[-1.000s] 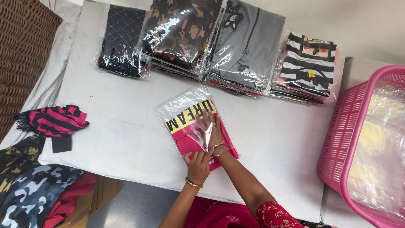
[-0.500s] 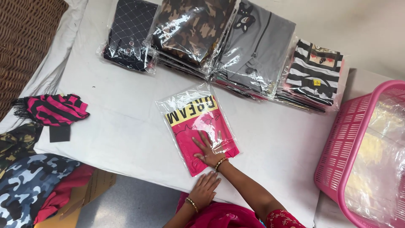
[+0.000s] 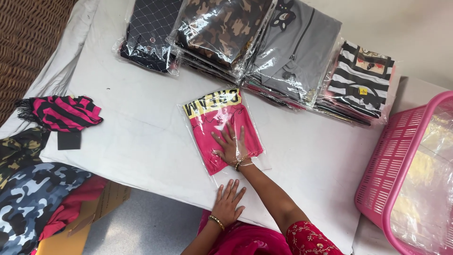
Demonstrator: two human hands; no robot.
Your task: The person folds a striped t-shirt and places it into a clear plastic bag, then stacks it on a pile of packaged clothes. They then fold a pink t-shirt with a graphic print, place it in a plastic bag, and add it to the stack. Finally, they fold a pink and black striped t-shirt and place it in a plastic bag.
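Right hand (image 3: 231, 146) lies flat, fingers spread open, palm pressing on pink folded garment in clear plastic bag (image 3: 222, 128), gripping nothing. Bag lies mid white tabletop (image 3: 141, 137), yellow band at its far end. Left hand (image 3: 227, 203) rests flat at near tabletop edge, fingers open, just short of the bag. Far side: row of bagged garment stacks (image 3: 245, 42). Left: pink-and-black striped cloth (image 3: 63, 113), camouflage clothes (image 3: 33, 189). Right: pink plastic basket (image 3: 401, 165).
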